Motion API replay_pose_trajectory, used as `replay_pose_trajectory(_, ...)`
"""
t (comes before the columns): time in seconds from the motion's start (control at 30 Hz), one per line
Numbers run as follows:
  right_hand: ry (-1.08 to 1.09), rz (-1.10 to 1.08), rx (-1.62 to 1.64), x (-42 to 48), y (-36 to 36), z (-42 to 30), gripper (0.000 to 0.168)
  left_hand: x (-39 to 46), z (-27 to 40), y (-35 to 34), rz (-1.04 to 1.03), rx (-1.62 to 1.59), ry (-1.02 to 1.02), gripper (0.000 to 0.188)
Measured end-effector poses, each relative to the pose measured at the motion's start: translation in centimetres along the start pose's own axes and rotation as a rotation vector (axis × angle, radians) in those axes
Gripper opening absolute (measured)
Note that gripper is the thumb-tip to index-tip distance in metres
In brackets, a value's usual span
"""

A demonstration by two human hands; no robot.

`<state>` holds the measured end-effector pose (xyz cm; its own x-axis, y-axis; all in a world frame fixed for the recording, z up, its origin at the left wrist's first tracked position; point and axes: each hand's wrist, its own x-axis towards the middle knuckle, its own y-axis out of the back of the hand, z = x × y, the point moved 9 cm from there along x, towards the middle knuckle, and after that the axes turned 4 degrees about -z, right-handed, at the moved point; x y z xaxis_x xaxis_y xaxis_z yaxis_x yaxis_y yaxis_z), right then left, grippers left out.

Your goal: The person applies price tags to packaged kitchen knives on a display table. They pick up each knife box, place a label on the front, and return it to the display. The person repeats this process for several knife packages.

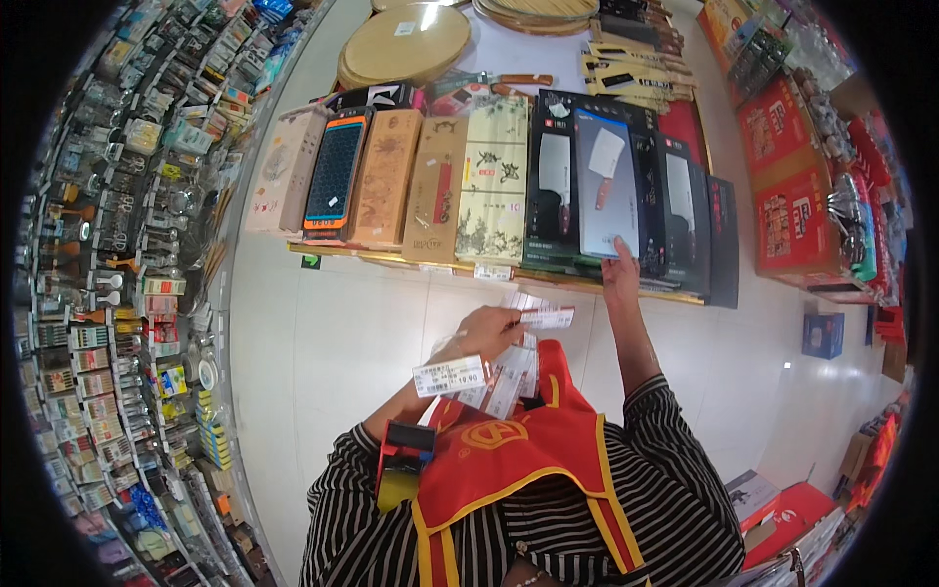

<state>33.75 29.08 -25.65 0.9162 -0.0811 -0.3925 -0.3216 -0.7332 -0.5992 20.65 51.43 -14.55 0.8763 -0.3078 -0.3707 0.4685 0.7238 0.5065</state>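
My left hand (pixel 493 330) grips several paper price labels (pixel 546 317), which hang down in strips below the fingers. One more price label (pixel 449 376) lies across my left forearm. At the front edge of the display table, my right hand (pixel 622 273) pinches the lower end of a pale blue cleaver box (pixel 607 191). That box carries a picture of a wooden-handled cleaver and rests over black knife boxes (pixel 550 183). Left of these lies a cream patterned box (pixel 493 183). A red apron (pixel 513 447) with yellow trim covers my chest.
Round wooden cutting boards (pixel 403 44) are stacked at the table's back left. Packaged knives (pixel 638 73) lie at the back right. Shelves of kitchen utensils (pixel 147 220) line the left side. Red cartons (pixel 792 220) stand to the right, and a blue box (pixel 822 335) sits on the floor.
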Motion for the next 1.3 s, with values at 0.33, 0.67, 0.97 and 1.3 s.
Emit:
replay_pose_trajectory(0.33, -0.205, 0.056, -0.145, -1.4, -1.9, 6.0, 0.03, -1.1, -0.2, 0.3, -0.113, -0.469, 0.171, 0.021)
replay_pose_trajectory(0.67, -0.239, -0.082, -0.313, -1.2, -4.1, 7.9, 0.039, -1.2, -2.2, -0.9, -0.147, -0.545, 0.154, 0.024)
replay_pose_trajectory(0.97, -0.31, -0.219, -0.519, -1.6, -4.6, 9.1, 0.04, -1.3, -2.2, -1.5, -0.172, -0.721, 0.184, 0.024)
replay_pose_trajectory(1.3, -0.359, -0.253, -0.686, -1.6, -4.5, 9.2, 0.052, -1.2, -2.2, -1.3, -0.143, -0.693, 0.149, 0.025)
